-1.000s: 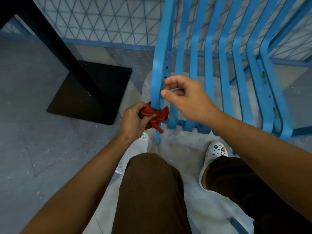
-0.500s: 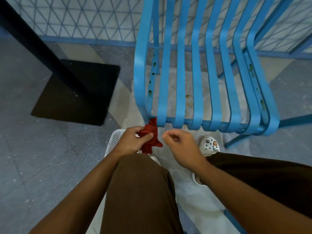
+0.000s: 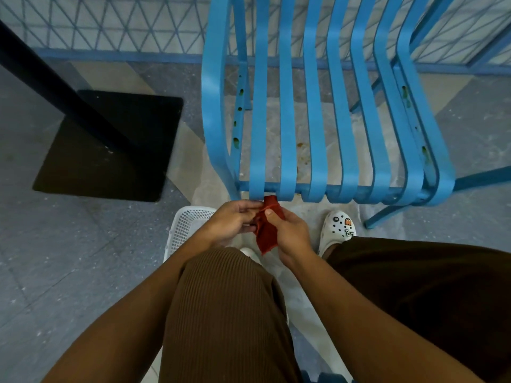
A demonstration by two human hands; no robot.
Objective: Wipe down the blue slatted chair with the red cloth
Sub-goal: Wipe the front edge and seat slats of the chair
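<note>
Gripping red cloth [image 3: 266,230], both hands [image 3: 235,221] [image 3: 290,233], "m" clog charm [image 3: 336,218].

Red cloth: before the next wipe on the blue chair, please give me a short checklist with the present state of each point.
1. Small red cloth held firmly: ok, left hand and right hand both pinch it.
2. Cloth spread for wiping: not ok, it hangs bunched between the hands.
3. Cloth on the blue slatted metal chair: not ok, it sits just below the front slat ends.
4. Seat slats free of objects: ok.
5. Cloth clean or damp: cannot tell.
6. Room for feet: ok, but the white mesh plastic basket stands close beside the left leg.
</note>
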